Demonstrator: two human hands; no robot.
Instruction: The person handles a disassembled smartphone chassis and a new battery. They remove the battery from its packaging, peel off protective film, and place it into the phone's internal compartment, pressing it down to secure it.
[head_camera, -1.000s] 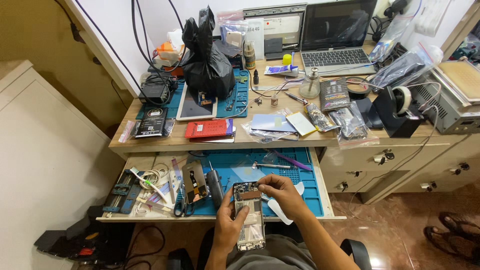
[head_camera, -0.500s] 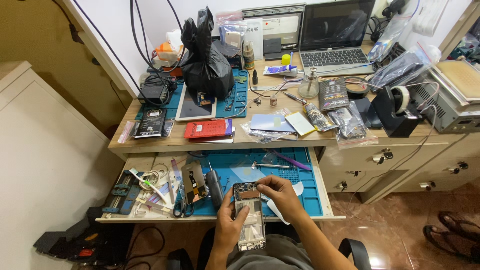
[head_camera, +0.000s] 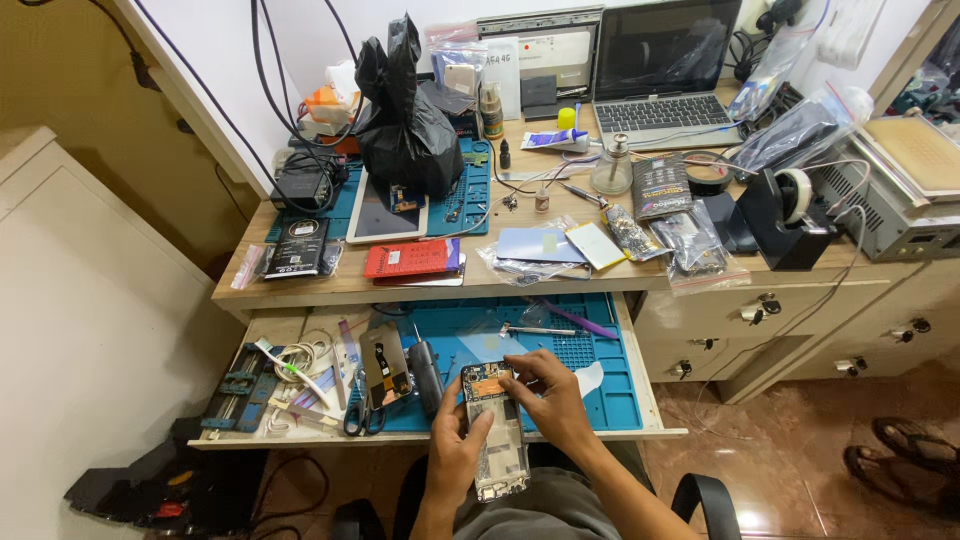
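Little has moved since the earlier frame: my left hand (head_camera: 455, 450) still has its grip clamped on the opened phone (head_camera: 496, 430), held over the blue mat (head_camera: 600, 385) in the pulled-out drawer below the bench (head_camera: 480, 280). My right hand (head_camera: 555, 400) stays on the phone's upper end, fingertips pinched there; whether they grasp something small I cannot tell. Both forearms are cut off.

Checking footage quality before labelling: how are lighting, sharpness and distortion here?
Head view: even indoor light, soft shadows; mild glare on the floor tiles; wide-angle bending at the desk edges; the opened phone and both hands are sharp.
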